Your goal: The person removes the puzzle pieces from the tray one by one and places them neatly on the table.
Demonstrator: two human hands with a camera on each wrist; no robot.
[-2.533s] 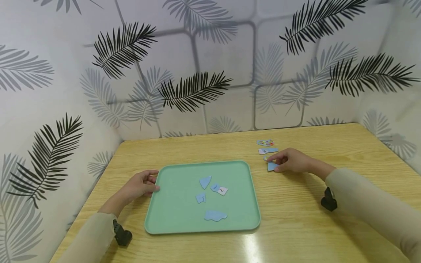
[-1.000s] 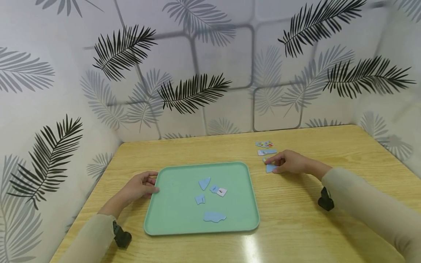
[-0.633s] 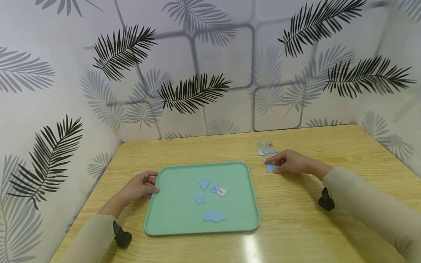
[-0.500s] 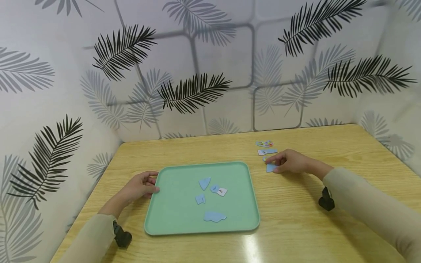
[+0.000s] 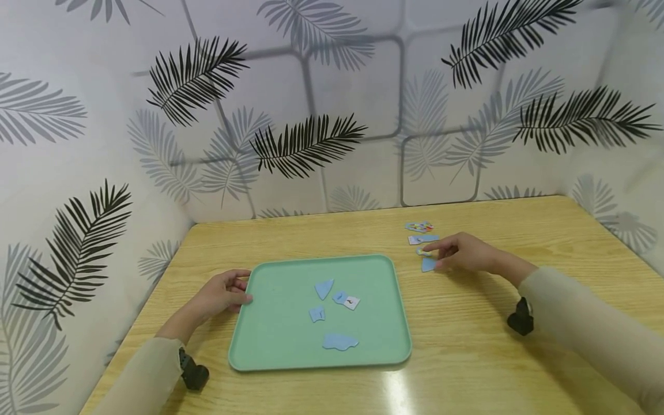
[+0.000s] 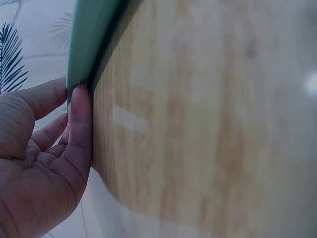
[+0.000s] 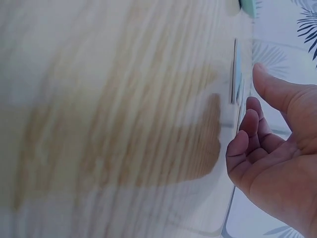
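Observation:
My left hand (image 5: 220,294) holds the left rim of a mint-green tray (image 5: 275,262), pinching its edge between thumb and fingers in the left wrist view. Several flat light-blue puzzle pieces lie on the tray, among them a wide wavy one (image 5: 339,341) and a triangular one (image 5: 324,287). Right of the tray, my right hand (image 5: 467,253) hovers close over the table. Its fingertips reach a small pale piece (image 5: 421,252), and its thumb is beside a blue piece (image 5: 428,264). In the right wrist view thumb and fingers stand apart with nothing between them.
Behind the right hand lie a blue-and-white strip piece (image 5: 422,239) and a multicoloured piece (image 5: 419,226). The wooden table (image 5: 467,351) meets a leaf-patterned wall (image 5: 353,167) at the back. Dark cameras sit at both wrists.
My right hand has shifted slightly right and back, its thumb and fingers coming off the blue piece, so more of the small pale piece shows. The left hand keeps its place on the tray.

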